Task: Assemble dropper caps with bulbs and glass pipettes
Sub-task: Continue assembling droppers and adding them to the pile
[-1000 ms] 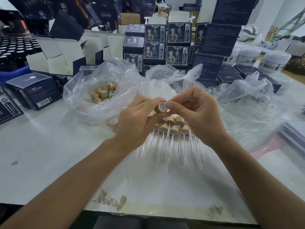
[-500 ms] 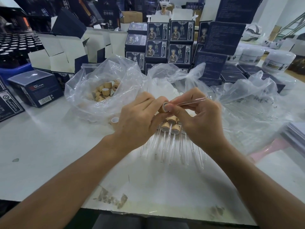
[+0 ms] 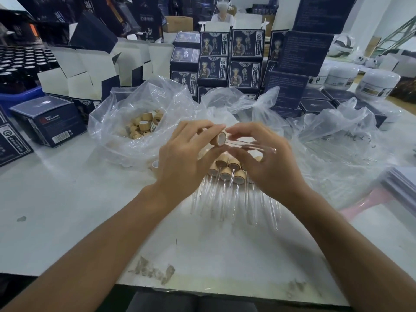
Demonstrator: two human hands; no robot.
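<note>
I see both forearms coming up from bottom corners to frame ctr. L hand [image 3: 186, 158] pinches w/ thumb + index, other fingers loosely bent. R hand [image 3: 265, 161] fingers curled, pinching too.

left hand [image 3: 184, 158] pinching wooden cap [image 3: 219, 138], right hand [image 3: 265, 161] holding glass pipette [image 3: 245, 143]

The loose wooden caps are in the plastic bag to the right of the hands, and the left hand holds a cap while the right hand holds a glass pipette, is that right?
One thing is off: the head view shows the bag with loose caps to the left of the hands, not the right. The rest stands: the left hand holds a cap and the right hand holds a glass pipette.
</note>
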